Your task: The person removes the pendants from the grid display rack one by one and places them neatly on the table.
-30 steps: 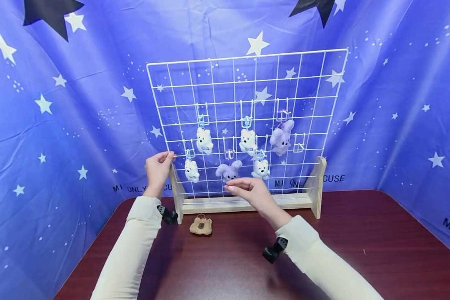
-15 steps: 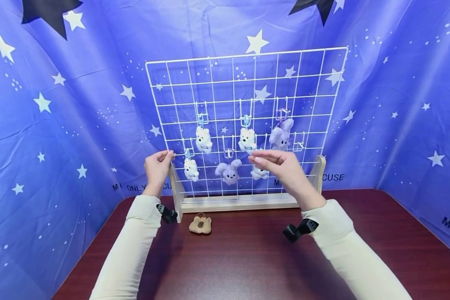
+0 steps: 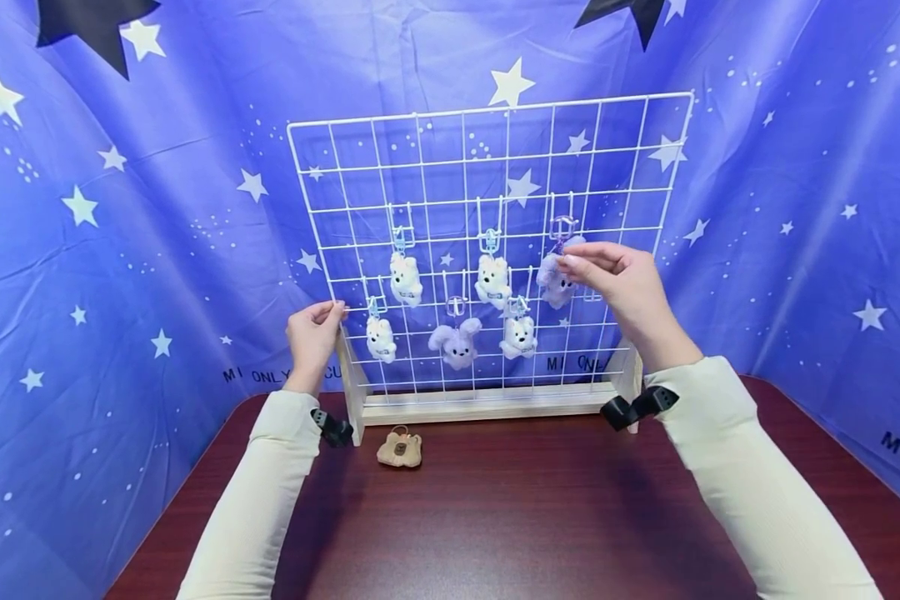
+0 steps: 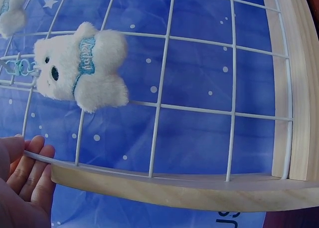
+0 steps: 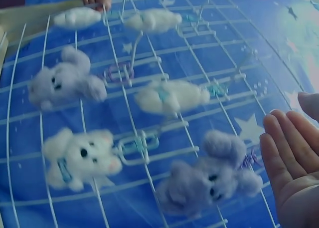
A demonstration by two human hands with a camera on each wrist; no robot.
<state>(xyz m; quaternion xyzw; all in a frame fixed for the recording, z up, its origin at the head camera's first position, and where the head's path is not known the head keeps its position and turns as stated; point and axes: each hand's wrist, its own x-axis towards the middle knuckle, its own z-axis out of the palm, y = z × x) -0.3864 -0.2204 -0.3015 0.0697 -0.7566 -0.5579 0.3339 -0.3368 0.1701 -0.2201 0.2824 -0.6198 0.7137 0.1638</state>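
My left hand point(image 3: 313, 342) pinches the left edge wire of a white wire grid rack point(image 3: 487, 110). In the left wrist view, a white plush bear keychain point(image 4: 82, 66) hangs close by. My right hand point(image 3: 626, 292) is raised in front of the upper right of the grid, partly hiding a purple plush rabbit keychain point(image 3: 551, 282). Its fingers are relaxed and hold nothing; in the right wrist view they are beside the rabbit's purple clasp point(image 5: 249, 159). Whether they touch it, I cannot tell.
Several white bear keychains point(image 3: 492, 281) and a second purple rabbit keychain point(image 3: 456, 344) hang from hooks on the grid. A wooden base point(image 3: 487, 408) supports it. On the dark red table point(image 3: 450, 517) lies a brown plush keychain point(image 3: 400, 450). Behind hangs a blue star-patterned cloth point(image 3: 157, 275).
My right hand has moved up and to the right, from the lower purple rabbit past the white bears to the upper right rabbit. The left hand keeps its hold on the grid edge.
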